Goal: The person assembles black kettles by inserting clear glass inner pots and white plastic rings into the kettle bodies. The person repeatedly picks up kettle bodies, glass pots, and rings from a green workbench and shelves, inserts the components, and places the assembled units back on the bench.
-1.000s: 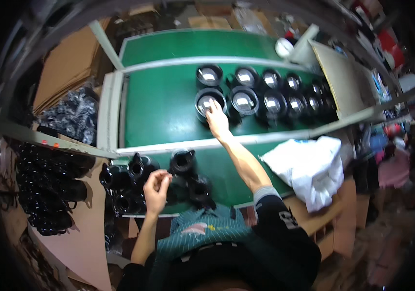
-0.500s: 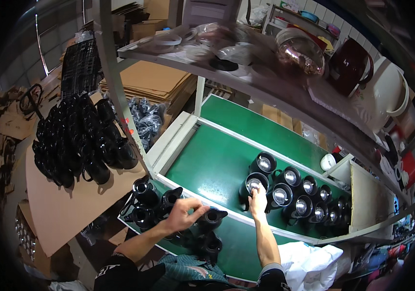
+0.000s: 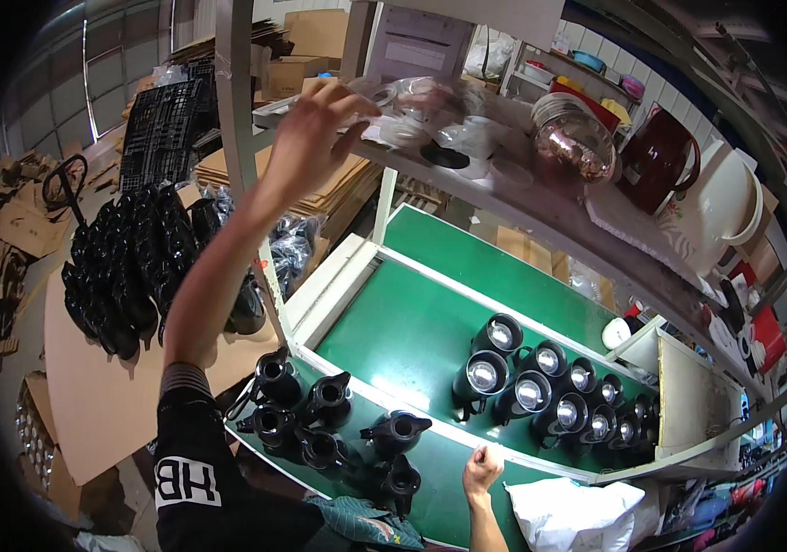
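Observation:
My left hand (image 3: 312, 138) is raised at the left end of the upper shelf (image 3: 467, 189), thumb and fingers apart, near clear plastic pieces (image 3: 402, 129); I see nothing held in it. Low over the front of the green bench, my right hand (image 3: 482, 469) is curled closed, and whatever may be inside it is hidden. Beyond it, several black jugs with shiny insides, including a front one (image 3: 482, 375), stand in rows. Left of it is a group of black spouted jugs, among them one lone jug (image 3: 398, 432) with its opening upward.
A big pile of black jug bodies (image 3: 126, 267) rests on cardboard at left. The shelf also carries a dark red kettle (image 3: 655, 161) and a white kettle (image 3: 720, 198). A shelf post (image 3: 237, 101) rises beside my left arm. A white bag (image 3: 573, 515) lies at front right.
My left hand has risen from above the spouted jugs to the shelf. My right hand has left the front shiny-lined jug and drawn back toward me.

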The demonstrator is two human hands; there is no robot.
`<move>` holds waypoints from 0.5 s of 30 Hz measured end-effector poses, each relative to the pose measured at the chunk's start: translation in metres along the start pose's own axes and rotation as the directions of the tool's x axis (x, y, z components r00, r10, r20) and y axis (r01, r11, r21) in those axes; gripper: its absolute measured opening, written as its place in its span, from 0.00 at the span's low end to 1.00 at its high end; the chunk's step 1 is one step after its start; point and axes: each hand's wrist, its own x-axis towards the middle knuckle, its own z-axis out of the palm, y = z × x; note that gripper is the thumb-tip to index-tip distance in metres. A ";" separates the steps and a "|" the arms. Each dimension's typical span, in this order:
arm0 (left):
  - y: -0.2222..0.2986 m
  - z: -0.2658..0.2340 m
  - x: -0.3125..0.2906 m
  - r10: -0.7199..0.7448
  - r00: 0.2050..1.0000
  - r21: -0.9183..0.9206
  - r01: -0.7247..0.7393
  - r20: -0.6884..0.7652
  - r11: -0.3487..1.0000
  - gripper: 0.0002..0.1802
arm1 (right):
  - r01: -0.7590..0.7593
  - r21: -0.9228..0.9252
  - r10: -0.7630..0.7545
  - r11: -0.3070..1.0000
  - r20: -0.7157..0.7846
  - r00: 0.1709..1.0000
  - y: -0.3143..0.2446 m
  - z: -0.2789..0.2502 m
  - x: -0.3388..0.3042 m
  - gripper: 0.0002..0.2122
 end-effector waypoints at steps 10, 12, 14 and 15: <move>-0.061 0.037 0.068 0.112 0.861 0.025 -0.143 0.497 0.989 0.05 | -0.105 -0.091 0.102 0.990 -0.035 0.994 0.020 0.001 -0.061 0.19; -0.077 0.038 0.056 0.185 0.917 -0.026 -0.188 0.354 0.982 0.07 | -0.109 -0.017 0.108 0.994 -0.013 0.994 0.012 0.003 -0.060 0.20; -0.084 0.047 0.050 -0.040 0.918 -0.174 0.117 0.394 0.978 0.08 | -0.115 0.013 0.115 0.993 -0.004 0.993 0.011 0.003 -0.063 0.20; -0.085 0.050 0.050 -0.146 0.894 -0.243 0.268 0.424 0.932 0.09 | -0.119 0.006 0.119 0.993 -0.003 0.993 0.013 0.005 -0.064 0.20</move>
